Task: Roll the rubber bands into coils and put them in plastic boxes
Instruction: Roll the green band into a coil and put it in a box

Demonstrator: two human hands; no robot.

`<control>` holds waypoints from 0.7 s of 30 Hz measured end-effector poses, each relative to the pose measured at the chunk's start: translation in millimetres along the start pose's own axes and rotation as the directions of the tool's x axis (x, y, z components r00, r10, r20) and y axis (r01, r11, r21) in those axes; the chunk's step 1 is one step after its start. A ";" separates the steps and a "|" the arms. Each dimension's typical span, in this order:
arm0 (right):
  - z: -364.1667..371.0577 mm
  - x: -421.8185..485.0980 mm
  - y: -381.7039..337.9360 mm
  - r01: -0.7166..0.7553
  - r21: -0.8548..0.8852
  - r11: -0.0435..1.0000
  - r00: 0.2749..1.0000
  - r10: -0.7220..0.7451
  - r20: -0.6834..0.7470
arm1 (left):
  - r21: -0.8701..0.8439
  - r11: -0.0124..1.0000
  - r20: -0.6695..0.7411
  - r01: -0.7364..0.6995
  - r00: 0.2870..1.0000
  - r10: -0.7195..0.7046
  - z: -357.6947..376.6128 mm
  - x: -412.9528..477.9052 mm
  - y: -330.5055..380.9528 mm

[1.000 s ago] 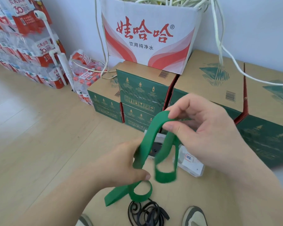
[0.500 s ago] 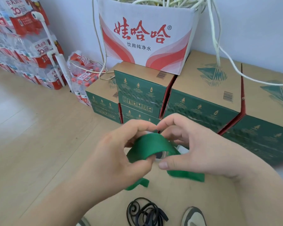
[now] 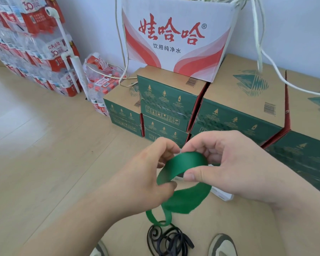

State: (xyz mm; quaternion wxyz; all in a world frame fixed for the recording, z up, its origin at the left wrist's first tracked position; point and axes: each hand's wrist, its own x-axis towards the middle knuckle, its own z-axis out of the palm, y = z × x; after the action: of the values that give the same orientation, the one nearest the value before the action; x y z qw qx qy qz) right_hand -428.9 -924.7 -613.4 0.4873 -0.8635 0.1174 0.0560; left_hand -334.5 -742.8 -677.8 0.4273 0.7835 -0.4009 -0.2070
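Both thumbs and curled fingers pinch a wide green rubber band, arched between the left hand and right hand above the floor. Its loose end hangs down just above black bands coiled between two shoes, and green cartons stand behind.

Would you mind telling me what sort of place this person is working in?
Probably a storeroom or stock corner: shrink-wrapped bottled-water packs stacked by the wall, green cartons piled on the wood floor, and a white carton holding cables.
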 end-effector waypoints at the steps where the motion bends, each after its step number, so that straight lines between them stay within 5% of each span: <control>1: -0.5 -0.6 0.0 0.009 0.017 1.000 1.000 -0.009 -0.017 | 0.031 0.999 0.046 0.019 0.999 -0.020 2.4 0.0 -2.4; 5: -4.3 -4.4 0.5 0.052 0.076 0.996 0.993 -0.043 -0.111 | 0.118 0.987 0.138 0.111 0.982 -0.127 15.8 2.4 -11.3; 9: -21.6 -7.7 9.2 0.039 -0.044 0.998 0.975 -0.047 -0.216 | 0.045 0.997 0.067 0.055 0.996 -0.058 3.3 6.7 -11.1; 15: -11.3 -7.6 8.1 -0.008 -0.037 0.999 0.993 0.013 0.114 | 0.048 0.985 -0.157 -0.163 0.973 0.169 -3.5 -2.2 21.0; 21: -7.1 -4.0 2.7 0.057 0.079 0.995 0.998 -0.057 0.006 | -0.048 0.990 -0.224 -0.135 0.967 0.121 3.8 -2.9 22.3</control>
State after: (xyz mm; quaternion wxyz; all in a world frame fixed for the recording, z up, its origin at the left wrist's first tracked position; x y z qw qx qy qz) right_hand -433.6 -931.5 -611.2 0.5229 -0.8463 0.0929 0.0407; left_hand -348.8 -749.4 -661.4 0.5060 0.7601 -0.3943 -0.1034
